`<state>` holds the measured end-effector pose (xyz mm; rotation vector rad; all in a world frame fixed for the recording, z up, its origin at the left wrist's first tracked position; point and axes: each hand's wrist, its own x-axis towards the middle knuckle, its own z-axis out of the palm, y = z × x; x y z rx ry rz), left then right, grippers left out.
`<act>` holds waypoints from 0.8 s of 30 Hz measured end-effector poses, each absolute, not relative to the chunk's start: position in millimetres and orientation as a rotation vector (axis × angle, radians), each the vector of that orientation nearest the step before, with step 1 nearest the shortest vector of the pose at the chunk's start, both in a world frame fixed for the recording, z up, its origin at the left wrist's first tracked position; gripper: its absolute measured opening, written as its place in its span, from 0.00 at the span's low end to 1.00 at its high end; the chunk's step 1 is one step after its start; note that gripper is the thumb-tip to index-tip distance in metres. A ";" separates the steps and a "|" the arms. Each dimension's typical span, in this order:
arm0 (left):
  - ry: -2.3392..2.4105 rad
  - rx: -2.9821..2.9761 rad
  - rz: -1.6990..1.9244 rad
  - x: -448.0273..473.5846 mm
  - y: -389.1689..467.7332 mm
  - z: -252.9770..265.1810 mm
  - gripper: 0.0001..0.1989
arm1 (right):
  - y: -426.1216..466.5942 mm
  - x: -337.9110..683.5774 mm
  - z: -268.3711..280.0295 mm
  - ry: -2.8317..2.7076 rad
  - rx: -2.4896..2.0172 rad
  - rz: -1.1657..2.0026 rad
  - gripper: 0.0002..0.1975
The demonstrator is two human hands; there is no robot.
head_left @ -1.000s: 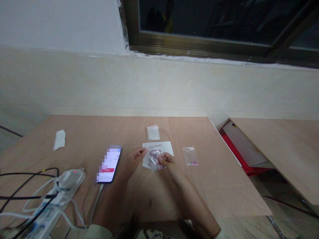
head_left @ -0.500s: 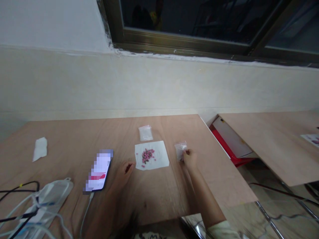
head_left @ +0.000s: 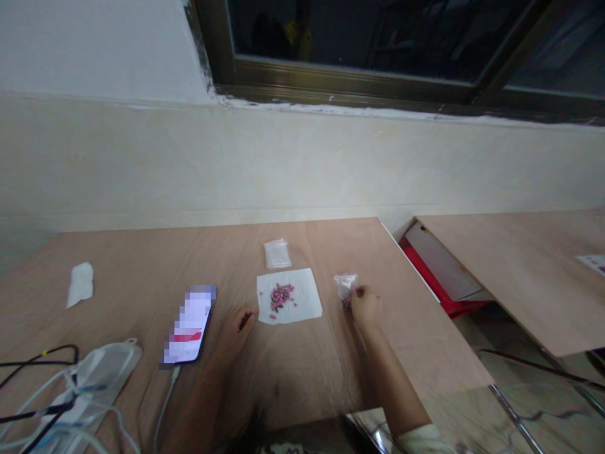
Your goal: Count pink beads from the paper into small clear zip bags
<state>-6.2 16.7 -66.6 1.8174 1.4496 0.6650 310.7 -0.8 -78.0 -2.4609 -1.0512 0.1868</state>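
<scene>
Two hands, one small bag

Right hand (head_left: 365, 305) pinching small clear bag (head_left: 345, 285), right of white paper (head_left: 302, 301) with pink beads (head_left: 280, 295). Left hand (head_left: 239, 323) loosely curled, empty (resting near paper). Best to grip gently at bag mouth, keeping upright.

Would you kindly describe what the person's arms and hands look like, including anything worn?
Both forearms are bare. The right hand has no glove, ring or watch that shows, and a pale cuff edges that arm near the bottom. The left hand is bare too; its sleeve is out of view.
</scene>
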 end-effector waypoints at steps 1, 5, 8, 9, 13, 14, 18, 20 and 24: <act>1.449 1.824 0.670 -6.7 17.1 -67.9 0.11 | -1.0 309.7 -75.7 -1.052 -2.495 0.183 0.15; 1.448 1.807 0.682 -7.4 17.7 -70.7 0.11 | -1.9 306.2 -68.6 -1.083 -2.578 0.123 0.15; 1.449 1.785 0.695 -6.6 17.1 -69.6 0.10 | -3.9 303.8 -65.0 -1.098 -2.587 0.060 0.15; 1.448 1.779 0.703 -6.3 16.8 -69.1 0.10 | -4.9 303.0 -63.5 -1.089 -2.591 0.040 0.15; 1.441 1.760 0.726 -5.4 15.7 -69.0 0.10 | -5.8 295.4 -52.3 -0.990 -2.582 -0.052 0.18; 1.438 1.754 0.728 -5.4 15.5 -69.3 0.10 | -3.5 290.8 -48.2 -0.997 -2.541 -0.063 0.18; 1.427 1.746 0.728 -5.7 14.9 -70.9 0.10 | 21.9 253.6 -31.8 -1.335 -2.170 0.055 0.14; 1.423 1.746 0.740 -6.1 14.3 -71.3 0.10 | 43.0 226.7 -27.1 -1.571 -1.977 0.132 0.14; 1.394 1.739 0.789 -6.9 12.1 -71.5 0.09 | 86.7 181.2 -30.8 -1.861 -1.886 0.223 0.19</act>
